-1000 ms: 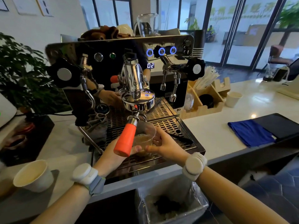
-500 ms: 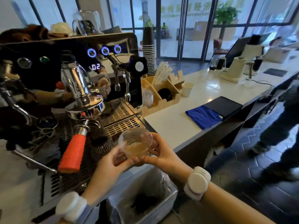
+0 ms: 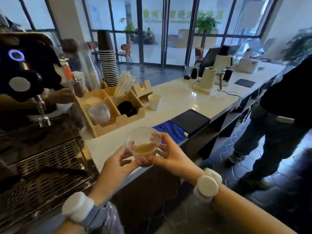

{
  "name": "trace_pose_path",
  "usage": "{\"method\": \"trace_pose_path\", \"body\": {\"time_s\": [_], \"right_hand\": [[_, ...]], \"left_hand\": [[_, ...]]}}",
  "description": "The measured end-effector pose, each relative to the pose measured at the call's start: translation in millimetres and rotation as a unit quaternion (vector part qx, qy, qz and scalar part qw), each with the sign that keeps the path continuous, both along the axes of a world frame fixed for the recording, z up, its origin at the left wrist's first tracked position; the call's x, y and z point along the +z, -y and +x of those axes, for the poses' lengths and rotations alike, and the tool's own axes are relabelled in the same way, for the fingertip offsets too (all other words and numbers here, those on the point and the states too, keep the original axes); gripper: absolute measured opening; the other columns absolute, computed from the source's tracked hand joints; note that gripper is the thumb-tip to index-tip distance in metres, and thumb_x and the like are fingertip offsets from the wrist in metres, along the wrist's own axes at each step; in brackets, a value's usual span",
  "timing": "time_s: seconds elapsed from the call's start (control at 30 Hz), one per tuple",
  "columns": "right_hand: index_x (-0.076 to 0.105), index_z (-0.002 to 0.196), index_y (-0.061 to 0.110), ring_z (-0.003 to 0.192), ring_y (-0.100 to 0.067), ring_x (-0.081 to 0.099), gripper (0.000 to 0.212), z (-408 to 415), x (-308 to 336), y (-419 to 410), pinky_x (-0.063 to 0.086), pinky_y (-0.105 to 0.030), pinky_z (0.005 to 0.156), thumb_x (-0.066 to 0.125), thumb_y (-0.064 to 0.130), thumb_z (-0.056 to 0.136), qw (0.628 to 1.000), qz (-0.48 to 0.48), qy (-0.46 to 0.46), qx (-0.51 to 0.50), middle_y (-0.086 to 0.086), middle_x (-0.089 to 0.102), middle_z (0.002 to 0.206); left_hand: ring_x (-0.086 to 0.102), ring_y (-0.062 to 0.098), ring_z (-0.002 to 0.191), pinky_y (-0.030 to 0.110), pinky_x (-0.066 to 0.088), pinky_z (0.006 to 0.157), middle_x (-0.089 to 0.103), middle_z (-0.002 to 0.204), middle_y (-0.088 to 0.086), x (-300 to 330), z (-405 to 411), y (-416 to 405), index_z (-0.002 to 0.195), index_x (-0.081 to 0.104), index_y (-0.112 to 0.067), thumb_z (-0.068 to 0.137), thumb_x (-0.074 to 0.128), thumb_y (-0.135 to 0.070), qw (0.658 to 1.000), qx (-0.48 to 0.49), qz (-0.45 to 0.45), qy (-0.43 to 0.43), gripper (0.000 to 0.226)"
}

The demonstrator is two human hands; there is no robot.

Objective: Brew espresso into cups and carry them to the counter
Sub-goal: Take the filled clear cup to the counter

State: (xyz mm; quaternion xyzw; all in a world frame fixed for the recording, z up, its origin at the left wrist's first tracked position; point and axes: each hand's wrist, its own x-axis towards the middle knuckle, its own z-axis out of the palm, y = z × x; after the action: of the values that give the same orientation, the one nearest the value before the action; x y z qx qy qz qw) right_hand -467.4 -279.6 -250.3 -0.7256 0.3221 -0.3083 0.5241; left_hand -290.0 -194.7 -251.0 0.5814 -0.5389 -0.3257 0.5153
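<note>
At frame centre, clear cup held off the bench, over its near edge, right of the machine. Left hand and right hand both pinch its base, fingers narrow around it. Two-handed grip probably keeps the shallow brown liquid level. Free bench surface lies just beyond; blue cloth close by.

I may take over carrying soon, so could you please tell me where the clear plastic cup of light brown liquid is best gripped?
Hold the clear plastic cup around its lower side wall, from opposite sides, as the left hand and right hand do now. It is upright, open-topped and probably thin-walled, so squeeze lightly.
</note>
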Motion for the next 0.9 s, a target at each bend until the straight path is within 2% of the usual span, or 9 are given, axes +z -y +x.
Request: {"method": "trace_pose_path", "body": {"time_s": [0.17,0.33,0.47,0.53,0.63,0.7,0.83,0.9], "right_hand": [[0.040,0.125,0.042,0.118,-0.001,0.051,0.069,-43.5,2.5,49.7,0.046,-0.016,0.094,0.080,0.033,0.070,1.000,-0.006,0.001,-0.017,0.020,0.052,0.126],[0.041,0.124,0.041,0.117,-0.002,0.054,0.067,-78.7,-1.2,100.2,0.047,-0.024,0.097,0.080,0.038,0.069,0.999,-0.019,-0.008,-0.050,0.022,0.055,0.122],[0.040,0.126,0.041,0.119,-0.005,0.052,0.071,-95.1,-3.7,141.7,0.045,-0.034,0.102,0.079,0.044,0.067,0.997,-0.025,-0.019,-0.075,0.017,0.054,0.126],[0.040,0.127,0.040,0.120,-0.007,0.051,0.070,-100.4,-6.3,165.3,0.042,-0.039,0.105,0.077,0.045,0.067,0.995,-0.028,-0.026,-0.089,0.014,0.053,0.127],[0.040,0.132,0.031,0.122,-0.008,0.050,0.075,-106.3,-7.9,195.2,0.041,-0.041,0.106,0.076,0.042,0.068,0.994,-0.033,-0.036,-0.100,0.010,0.054,0.129],[0.040,0.132,0.029,0.121,-0.008,0.050,0.073,-110.0,-11.0,224.0,0.041,-0.039,0.105,0.078,0.037,0.070,0.993,-0.029,-0.040,-0.110,0.010,0.054,0.128],[0.039,0.120,0.046,0.119,-0.006,0.052,0.062,-114.2,-17.3,267.2,0.045,-0.025,0.099,0.077,0.028,0.074,0.993,-0.006,-0.039,-0.111,0.017,0.053,0.124],[0.040,0.119,0.046,0.118,-0.006,0.052,0.062,-113.2,-19.7,296.5,0.047,-0.020,0.095,0.077,0.021,0.076,0.994,0.007,-0.031,-0.102,0.016,0.052,0.124]], "left_hand": [[0.061,0.004,0.105,0.026,0.050,0.088,0.066,0.111,-0.019,1.8,-43.6,54.2,0.110,0.057,-0.043,0.063,0.067,-0.060,1.000,-0.013,-0.009,0.018,0.051],[0.064,0.006,0.104,0.032,0.053,0.089,0.070,0.108,-0.014,-2.5,-76.9,114.5,0.115,0.059,-0.036,0.069,0.072,-0.046,0.999,-0.043,-0.006,-0.004,0.049],[0.061,-0.003,0.104,0.018,0.050,0.085,0.069,0.105,-0.024,-6.0,-89.6,164.0,0.112,0.056,-0.044,0.063,0.072,-0.054,0.998,-0.059,-0.005,-0.001,0.052],[0.060,-0.005,0.105,0.012,0.049,0.083,0.066,0.105,-0.029,-10.8,-94.0,193.9,0.111,0.054,-0.048,0.066,0.073,-0.049,0.997,-0.073,-0.001,0.003,0.048],[0.059,-0.005,0.106,0.011,0.048,0.082,0.065,0.107,-0.030,-16.1,-98.6,229.1,0.114,0.052,-0.046,0.071,0.073,-0.043,0.997,-0.079,-0.002,0.006,0.048],[0.060,-0.003,0.106,0.011,0.048,0.082,0.066,0.108,-0.028,-22.3,-100.6,260.3,0.112,0.054,-0.048,0.070,0.073,-0.046,0.996,-0.085,-0.006,0.006,0.046],[0.060,-0.001,0.109,0.021,0.051,0.087,0.066,0.112,-0.024,-33.2,-101.5,307.3,0.109,0.054,-0.058,0.064,0.073,-0.060,0.996,-0.091,0.002,-0.005,0.048],[0.059,0.000,0.110,0.026,0.052,0.089,0.066,0.113,-0.020,-40.1,-98.6,338.5,0.111,0.053,-0.056,0.062,0.074,-0.064,0.996,-0.091,0.013,-0.010,0.054]]}}
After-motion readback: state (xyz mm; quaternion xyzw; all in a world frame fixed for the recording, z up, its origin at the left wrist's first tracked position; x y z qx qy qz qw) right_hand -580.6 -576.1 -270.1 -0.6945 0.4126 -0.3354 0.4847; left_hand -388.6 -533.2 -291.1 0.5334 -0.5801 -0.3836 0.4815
